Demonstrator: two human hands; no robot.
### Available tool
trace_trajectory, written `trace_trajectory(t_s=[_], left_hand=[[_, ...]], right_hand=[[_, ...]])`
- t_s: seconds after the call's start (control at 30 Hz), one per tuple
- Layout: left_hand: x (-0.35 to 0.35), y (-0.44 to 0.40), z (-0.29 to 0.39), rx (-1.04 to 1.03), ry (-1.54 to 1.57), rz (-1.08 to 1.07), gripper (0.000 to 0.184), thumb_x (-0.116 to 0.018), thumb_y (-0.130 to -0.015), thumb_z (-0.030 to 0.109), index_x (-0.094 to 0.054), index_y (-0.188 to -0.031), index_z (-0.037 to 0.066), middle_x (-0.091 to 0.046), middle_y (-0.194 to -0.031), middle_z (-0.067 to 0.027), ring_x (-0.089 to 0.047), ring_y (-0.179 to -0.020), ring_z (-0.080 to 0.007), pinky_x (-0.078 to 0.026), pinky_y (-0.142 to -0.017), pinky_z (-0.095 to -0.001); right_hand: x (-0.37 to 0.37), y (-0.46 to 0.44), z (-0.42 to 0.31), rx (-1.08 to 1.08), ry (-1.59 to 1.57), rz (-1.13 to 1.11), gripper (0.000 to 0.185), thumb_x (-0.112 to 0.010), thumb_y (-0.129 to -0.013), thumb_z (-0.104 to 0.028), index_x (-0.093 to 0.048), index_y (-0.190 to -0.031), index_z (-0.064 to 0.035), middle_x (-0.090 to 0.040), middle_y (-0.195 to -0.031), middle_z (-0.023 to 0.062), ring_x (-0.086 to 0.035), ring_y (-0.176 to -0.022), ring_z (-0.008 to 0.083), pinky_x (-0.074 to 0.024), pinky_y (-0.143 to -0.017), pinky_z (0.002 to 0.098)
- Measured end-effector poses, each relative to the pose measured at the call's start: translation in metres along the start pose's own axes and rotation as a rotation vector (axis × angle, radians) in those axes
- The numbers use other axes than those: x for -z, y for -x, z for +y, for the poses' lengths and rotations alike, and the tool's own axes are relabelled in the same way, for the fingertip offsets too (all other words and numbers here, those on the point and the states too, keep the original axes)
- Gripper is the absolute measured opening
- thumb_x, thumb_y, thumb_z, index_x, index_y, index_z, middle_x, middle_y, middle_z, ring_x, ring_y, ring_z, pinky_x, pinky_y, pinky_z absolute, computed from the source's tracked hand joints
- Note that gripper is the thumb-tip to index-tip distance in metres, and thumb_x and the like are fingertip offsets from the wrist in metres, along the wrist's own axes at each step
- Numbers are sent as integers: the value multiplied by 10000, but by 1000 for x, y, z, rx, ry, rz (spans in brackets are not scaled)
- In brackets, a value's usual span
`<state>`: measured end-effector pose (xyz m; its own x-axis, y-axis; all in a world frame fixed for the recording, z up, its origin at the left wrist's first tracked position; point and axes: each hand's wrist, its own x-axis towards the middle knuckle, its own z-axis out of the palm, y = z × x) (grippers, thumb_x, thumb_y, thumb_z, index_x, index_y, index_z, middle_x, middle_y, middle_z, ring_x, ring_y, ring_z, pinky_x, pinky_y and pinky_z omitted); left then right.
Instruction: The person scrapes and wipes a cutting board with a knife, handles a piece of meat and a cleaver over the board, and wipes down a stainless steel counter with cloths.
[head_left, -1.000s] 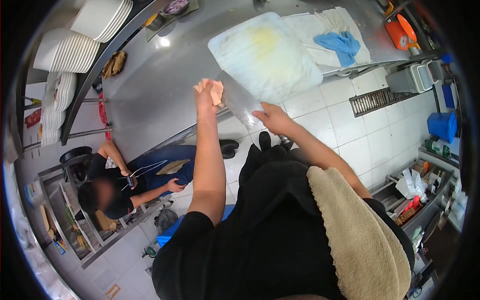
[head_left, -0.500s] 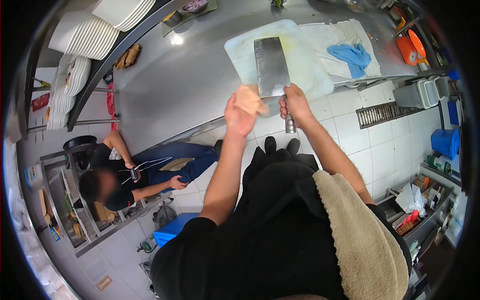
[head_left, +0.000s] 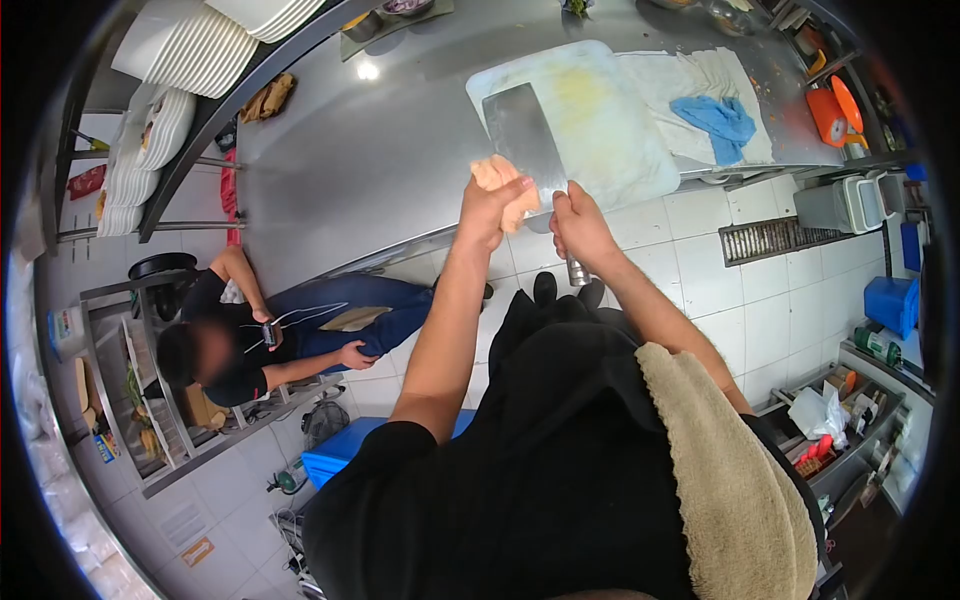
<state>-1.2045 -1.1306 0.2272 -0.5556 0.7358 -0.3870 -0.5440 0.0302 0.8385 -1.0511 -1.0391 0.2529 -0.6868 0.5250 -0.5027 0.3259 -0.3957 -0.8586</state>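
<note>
My left hand (head_left: 483, 210) is closed round a crumpled peach-coloured cloth (head_left: 508, 190), which lies against the lower left part of a broad cleaver blade (head_left: 527, 130). My right hand (head_left: 583, 230) grips the cleaver's metal handle (head_left: 576, 270), whose end sticks out below the fist. The blade points away from me, over the left edge of a white cutting board (head_left: 620, 140) with a yellowish stain. To the right of the board a blue cloth (head_left: 715, 122) rests on a white cloth (head_left: 753, 97).
The steel counter (head_left: 350, 160) runs across the top. Stacked white plates (head_left: 190, 50) stand on a shelf at upper left. Another person (head_left: 230, 345) with a phone is at the left. An orange scale (head_left: 826, 115) sits at the right, above a floor drain (head_left: 770, 240).
The cleaver has turned from blade low over the floor to blade over the board. My left hand and the cloth have moved onto the blade's side. The view has shifted.
</note>
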Motion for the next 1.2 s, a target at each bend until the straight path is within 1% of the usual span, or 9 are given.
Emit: trace_trajectory(t_s=[0.2, 0.37, 0.5, 0.53, 0.63, 0.73, 0.9, 1.03, 1.2], left_hand=[[0, -15, 19, -38, 52, -75, 390, -808, -841, 22, -575, -1153, 33, -645, -1034, -78, -691, -908, -214, -578, -749, -341], [-2, -13, 24, 64, -72, -193, 409, -803, -832, 18, -570, -1167, 37, -643, -1031, -78, -686, -920, -215, -579, -759, -346], [17, -17, 21, 70, -154, -123, 411, -793, -836, 21, -559, -1173, 30, -638, -1019, -81, -683, -889, -215, -571, -712, -329], [35, -35, 15, -31, -54, -169, 385, -766, -858, 25, -550, -1176, 30, -636, -979, -88, -681, -814, -215, -558, -643, -314], [60, -56, 47, 100, 50, -94, 289, -720, -905, 44, -562, -1147, 30, -644, -937, -92, -681, -758, -213, -546, -594, -314], [73, -66, 49, -156, -190, 108, 212, -684, -941, 68, -576, -1118, 25, -655, -916, -94, -683, -726, -213, -548, -578, -320], [66, -56, -11, -6, -362, 143, 227, -672, -943, 59, -588, -1147, 4, -688, -989, -100, -708, -777, -209, -575, -607, -333], [39, -58, -51, 53, -351, 147, 294, -679, -930, 59, -586, -1199, -14, -694, -1031, -112, -712, -826, -219, -580, -624, -334], [38, -59, -49, 99, -408, 187, 331, -695, -914, 68, -592, -1215, -22, -694, -1061, -124, -717, -868, -223, -589, -660, -342]], right_hand=[[9, 7, -11, 64, -26, -63, 193, -442, -1063, -227, -422, -1019, -40, -470, -644, 41, -465, -430, 140, -405, -384, 331], [13, 9, -3, 15, -189, -29, 188, -458, -1071, -248, -434, -1038, -65, -454, -647, 20, -442, -447, 126, -392, -391, 320], [26, 13, -2, -17, -127, -149, 192, -464, -1077, -255, -456, -1084, -64, -448, -652, 17, -436, -455, 120, -393, -397, 323], [33, 15, -5, -21, -67, -187, 202, -476, -1076, -265, -483, -1067, -63, -467, -662, 14, -449, -464, 115, -396, -402, 317], [57, 31, -4, 21, 138, -237, 243, -499, -1076, -301, -507, -1019, -65, -490, -673, 8, -468, -474, 111, -399, -409, 306], [94, 35, 25, -15, 156, -32, 305, -529, -1072, -376, -525, -1010, -77, -504, -670, 6, -491, -481, 114, -419, -415, 293], [177, 9, 77, -28, 42, 457, 306, -521, -1081, -375, -502, -992, -83, -493, -651, 16, -455, -438, 119, -404, -391, 294], [196, 12, 88, -93, 55, 484, 292, -543, -1076, -343, -490, -1012, -63, -480, -625, 19, -451, -424, 126, -387, -374, 313], [152, 6, 112, -83, 259, 470, 325, -593, -1057, -377, -530, -1064, -59, -460, -576, -5, -440, -400, 121, -377, -359, 317]])
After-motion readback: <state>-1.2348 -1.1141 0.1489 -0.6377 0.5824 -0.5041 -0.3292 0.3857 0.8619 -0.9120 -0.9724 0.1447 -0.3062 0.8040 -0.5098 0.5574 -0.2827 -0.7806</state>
